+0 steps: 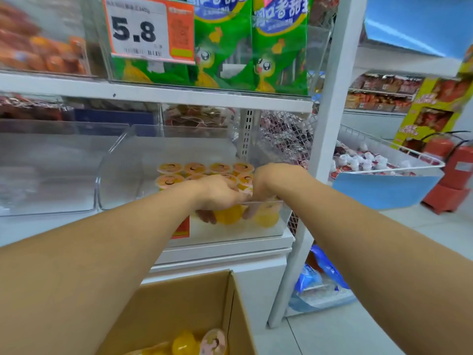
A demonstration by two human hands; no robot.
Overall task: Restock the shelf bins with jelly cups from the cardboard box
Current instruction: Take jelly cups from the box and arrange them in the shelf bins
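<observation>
Both my hands reach over the front wall of a clear plastic shelf bin. My left hand grips a yellow jelly cup seen through the front wall. My right hand holds a second yellow jelly cup just to the right of it. Behind my hands, several jelly cups with orange printed lids stand in rows on the bin floor. The open cardboard box sits below at the bottom, with a few jelly cups showing inside.
An empty clear bin stands to the left. Green snack bags and a 5.8 price tag fill the shelf above. A white upright post borders the bin's right. Wire basket and red fire extinguishers lie farther right.
</observation>
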